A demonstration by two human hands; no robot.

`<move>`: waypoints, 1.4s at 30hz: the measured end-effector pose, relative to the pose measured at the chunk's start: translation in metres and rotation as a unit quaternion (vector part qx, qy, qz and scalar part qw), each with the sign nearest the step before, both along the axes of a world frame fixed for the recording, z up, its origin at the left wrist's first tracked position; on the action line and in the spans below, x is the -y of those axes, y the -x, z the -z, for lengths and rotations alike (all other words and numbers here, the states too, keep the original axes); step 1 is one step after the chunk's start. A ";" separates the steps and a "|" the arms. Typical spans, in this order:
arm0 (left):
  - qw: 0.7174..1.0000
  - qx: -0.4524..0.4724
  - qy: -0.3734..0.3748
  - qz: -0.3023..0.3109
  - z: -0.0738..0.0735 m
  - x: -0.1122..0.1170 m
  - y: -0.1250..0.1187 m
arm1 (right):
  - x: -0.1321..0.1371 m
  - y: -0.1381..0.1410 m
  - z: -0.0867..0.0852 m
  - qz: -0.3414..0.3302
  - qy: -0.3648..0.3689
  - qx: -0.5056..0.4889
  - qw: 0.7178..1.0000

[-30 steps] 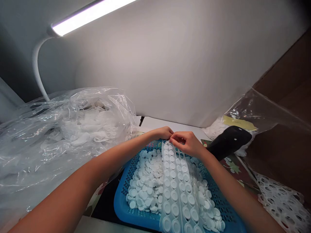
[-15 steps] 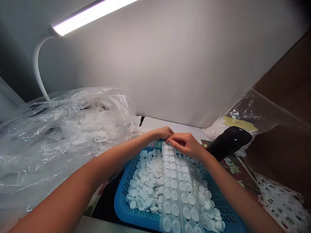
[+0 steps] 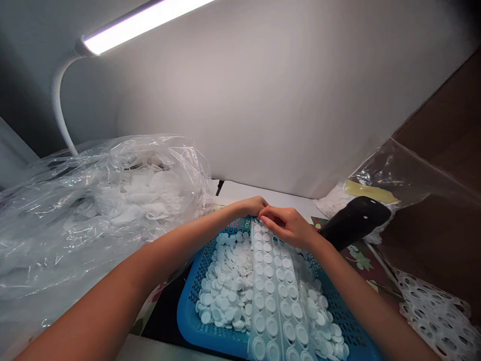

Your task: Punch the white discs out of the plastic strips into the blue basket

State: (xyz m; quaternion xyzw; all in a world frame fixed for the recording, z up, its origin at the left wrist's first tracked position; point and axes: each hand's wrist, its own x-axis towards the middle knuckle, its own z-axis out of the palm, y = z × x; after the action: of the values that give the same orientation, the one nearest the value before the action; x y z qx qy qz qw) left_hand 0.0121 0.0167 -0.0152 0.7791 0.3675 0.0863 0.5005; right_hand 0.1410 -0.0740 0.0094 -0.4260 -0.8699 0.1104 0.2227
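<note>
A long white strip of round discs [image 3: 273, 296] lies lengthwise over a blue perforated basket [image 3: 190, 313] filled with loose white discs [image 3: 227, 283]. My left hand [image 3: 252, 205] grips the far end of the strip with its fingers curled. My right hand [image 3: 287, 225] rests on the strip just beside the left one, fingers bent and pinching at the discs near the far end. Both hands meet above the basket's far rim.
A large clear plastic bag [image 3: 93, 200] with white material lies at the left. A black rounded object [image 3: 351, 220] and another clear bag [image 3: 394, 185] sit at the right. A punched white sheet [image 3: 436, 313] lies at the lower right. A lamp [image 3: 139, 22] hangs overhead.
My right hand's fingers have shifted slightly on the strip's far end, flattening down toward the discs. The arms and basket stay where they were.
</note>
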 end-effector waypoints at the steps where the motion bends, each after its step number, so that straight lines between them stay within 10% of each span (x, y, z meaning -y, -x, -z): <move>1: 1.000 0.002 0.002 0.003 0.000 0.000 0.000 | 0.000 0.000 0.000 -0.003 0.004 0.001 1.000; 24: 1.000 -0.006 -0.025 -0.012 -0.001 0.001 -0.002 | 0.000 -0.010 -0.005 -0.035 -0.017 -0.012 0.999; 42: 0.999 -0.021 -0.036 -0.030 0.001 0.000 -0.002 | 0.002 -0.002 0.000 0.054 -0.209 0.142 0.966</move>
State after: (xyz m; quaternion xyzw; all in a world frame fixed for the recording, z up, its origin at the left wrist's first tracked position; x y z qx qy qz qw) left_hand 0.0140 0.0170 -0.0166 0.7867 0.3980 0.0978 0.4617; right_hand 0.1426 -0.0763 0.0096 -0.4279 -0.8721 -0.1473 0.1864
